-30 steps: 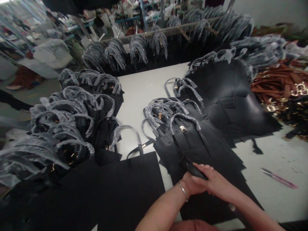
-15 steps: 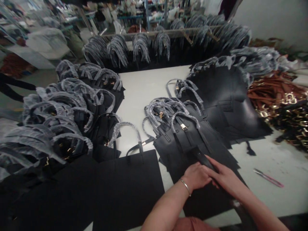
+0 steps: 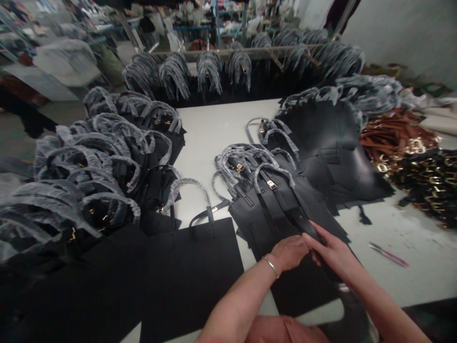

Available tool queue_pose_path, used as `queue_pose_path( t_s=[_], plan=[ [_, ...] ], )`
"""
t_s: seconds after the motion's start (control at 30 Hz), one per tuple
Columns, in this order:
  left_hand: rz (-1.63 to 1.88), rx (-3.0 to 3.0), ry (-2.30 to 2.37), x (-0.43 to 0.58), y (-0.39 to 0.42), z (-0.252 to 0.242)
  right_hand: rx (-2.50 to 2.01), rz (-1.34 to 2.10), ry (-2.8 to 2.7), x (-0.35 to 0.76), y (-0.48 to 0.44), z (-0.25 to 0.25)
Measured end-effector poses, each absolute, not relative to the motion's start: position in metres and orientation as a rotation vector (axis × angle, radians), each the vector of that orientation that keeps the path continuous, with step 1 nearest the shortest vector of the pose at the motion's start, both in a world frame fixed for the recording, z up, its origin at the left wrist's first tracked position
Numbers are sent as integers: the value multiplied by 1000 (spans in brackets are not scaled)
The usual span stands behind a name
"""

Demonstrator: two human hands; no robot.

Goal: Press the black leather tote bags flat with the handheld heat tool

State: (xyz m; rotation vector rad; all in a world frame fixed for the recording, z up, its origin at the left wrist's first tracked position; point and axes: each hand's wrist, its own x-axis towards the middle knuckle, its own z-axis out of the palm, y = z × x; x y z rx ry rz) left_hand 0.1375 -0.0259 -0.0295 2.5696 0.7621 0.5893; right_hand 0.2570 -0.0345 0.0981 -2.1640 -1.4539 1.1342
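Black strip [image 3: 316,233] in two hands, above the near end of a fanned stack of bags [image 3: 260,226] that runs back from the near edge of the table [image 3: 210,124]. The right hand [image 3: 330,247] has its grip closed round the strip, thumb on top; the left hand [image 3: 291,252] meets it from the other side, and from where I stand I cannot tell whether its fingers hold the strip or only steady it.

Likely faults and their causes: (a) Scratching. The silver bracelet [image 3: 272,267] on the left wrist hangs low over smooth dark faces, and a dropped wrist could mark one. (b) Slipping. The bags lie loosely out of line, so a forearm leaning on the upper ones could push the stack askew. (c) Snagging. The strip's far end points toward the upright wrapped handle [image 3: 273,166] and its gold clasp [image 3: 271,184]; a forward sweep could catch either. (d) Twisting. With both hands crowded at one place, the strip's lower length, dark against dark, seems poorly controlled. (e) Knocking. The pink-handled tool [image 3: 389,255] lies toward the table's near edge, where a swinging right elbow might send it off.
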Motion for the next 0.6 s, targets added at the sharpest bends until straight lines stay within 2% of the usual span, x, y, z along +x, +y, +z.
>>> queue_pose_path(
  t_s=[0.1, 0.23, 0.37, 0.6],
  plan=[
    [807, 2255, 1093, 86, -26, -26, -2141, 1331, -1354, 263, -60, 104],
    [856, 2004, 1388, 3, -12, -25, -2133, 1412, -1393, 254, -80, 100],
    [734, 2047, 1256, -36, 13, -25, -2056, 1514, -1543, 232, -80, 91],
    [436, 2202, 911, -34, 47, -22, -1988, 1586, -1667, 194, -60, 81]
  ],
)
